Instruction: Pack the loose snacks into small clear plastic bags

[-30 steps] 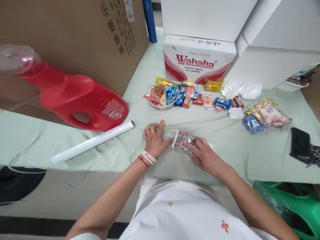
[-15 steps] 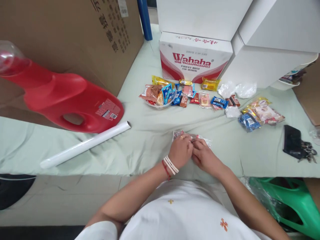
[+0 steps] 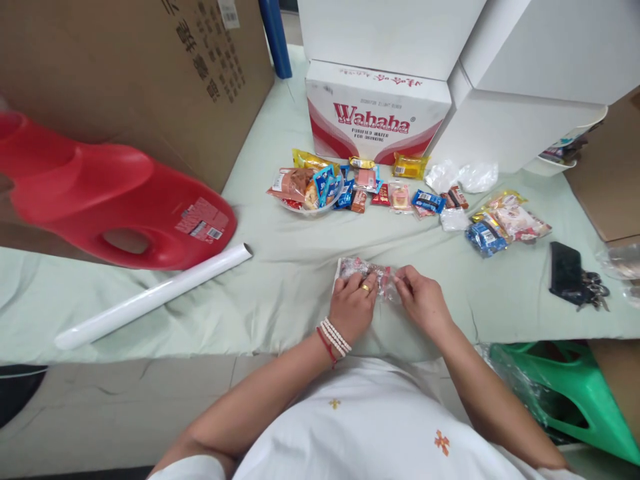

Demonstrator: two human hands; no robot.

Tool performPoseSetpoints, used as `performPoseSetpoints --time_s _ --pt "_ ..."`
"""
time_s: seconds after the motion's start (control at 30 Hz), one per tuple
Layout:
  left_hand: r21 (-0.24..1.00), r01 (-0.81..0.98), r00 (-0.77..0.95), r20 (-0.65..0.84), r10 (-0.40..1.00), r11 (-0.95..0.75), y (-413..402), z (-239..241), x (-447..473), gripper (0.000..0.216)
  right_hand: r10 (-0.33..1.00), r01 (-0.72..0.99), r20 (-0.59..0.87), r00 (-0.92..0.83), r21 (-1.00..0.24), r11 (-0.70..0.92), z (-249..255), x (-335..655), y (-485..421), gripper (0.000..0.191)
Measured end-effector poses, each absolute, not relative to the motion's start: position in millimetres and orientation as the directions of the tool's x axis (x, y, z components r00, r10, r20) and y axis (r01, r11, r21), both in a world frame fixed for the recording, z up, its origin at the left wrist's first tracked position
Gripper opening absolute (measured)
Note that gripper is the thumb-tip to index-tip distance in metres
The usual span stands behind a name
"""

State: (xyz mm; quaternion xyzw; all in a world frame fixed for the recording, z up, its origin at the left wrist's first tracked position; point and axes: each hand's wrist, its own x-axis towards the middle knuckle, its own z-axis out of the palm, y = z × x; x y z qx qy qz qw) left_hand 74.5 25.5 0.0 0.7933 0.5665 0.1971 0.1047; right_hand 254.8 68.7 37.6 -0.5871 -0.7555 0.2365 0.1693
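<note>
A clear plastic bag (image 3: 356, 264) with red marks and something brownish inside lies flat on the cloth in front of me. My left hand (image 3: 353, 305) rests palm down over its middle, fingers slightly bent and apart, pressing on it. A ring and white and red bracelets are on this hand and wrist. At the bag's right end, the thumb and fingers of my right hand (image 3: 421, 299) pinch the clear plastic edge. The bag's contents are partly hidden under my left fingers.
Behind the bag stand a clear bowl (image 3: 313, 212) of packaged snacks, loose snack packets (image 3: 400, 197) and a snack pile (image 3: 505, 223). A Wahaha carton (image 3: 375, 127) is at the back. Left: a red jug (image 3: 165, 230) and white tube (image 3: 155, 297). Right: a black pouch with keys (image 3: 565, 273).
My hands have moved apart. The left has flattened over the bag, and the right has shifted to its right end, drawing the plastic edge sideways. The view has shifted slightly.
</note>
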Motion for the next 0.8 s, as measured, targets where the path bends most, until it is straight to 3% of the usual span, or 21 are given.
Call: performPoseSetpoints --time_s 0.1,0.17,0.27,0.37,0.5,0.6,0.7,0.8 --pt "0.46 0.782 0.348 0.237 0.907 -0.42 27.6 -3.4 68.7 0.039 0.95 0.757 -0.068 -0.305 -0.622 0.199 45.3 229.4 83.1 0.019" --pt "0.571 0.687 0.328 0.308 0.893 -0.449 29.2 -3.8 59.2 0.039 0.939 0.721 -0.075 -0.335 -0.663 0.204 42.6 214.3 91.5 0.017" --pt "0.762 0.519 0.172 0.35 0.921 -0.387 29.8 -0.7 42.4 0.038 0.928 0.682 -0.083 -0.364 -0.702 0.205 31.3 202.5 96.1 0.018" --pt "0.843 0.49 -0.032 0.271 0.962 -0.221 31.1 3.1 32.9 0.032 0.927 0.658 -0.042 -0.372 -0.717 0.231 21.2 201.8 92.5 0.019" --pt "0.727 0.686 -0.175 0.217 0.96 -0.04 39.4 6.8 29.0 0.038 0.934 0.631 -0.029 -0.357 -0.744 0.218 16.9 203.1 88.0 0.02" --pt "0.638 0.759 -0.024 0.225 0.974 -0.129 45.6 12.6 27.1 0.024 0.931 0.62 -0.016 -0.364 -0.75 0.23 16.0 201.7 88.4 0.018" --pt "0.583 0.78 0.115 0.22 0.969 -0.226 49.7 18.6 30.6 0.027 0.918 0.61 0.027 -0.395 -0.74 0.284 15.0 202.9 89.3 0.016" --pt "0.573 0.812 0.051 0.119 0.992 -0.111 55.2 19.3 38.4 0.011 0.933 0.576 0.027 -0.359 -0.78 0.244 15.3 208.1 89.4 0.018"
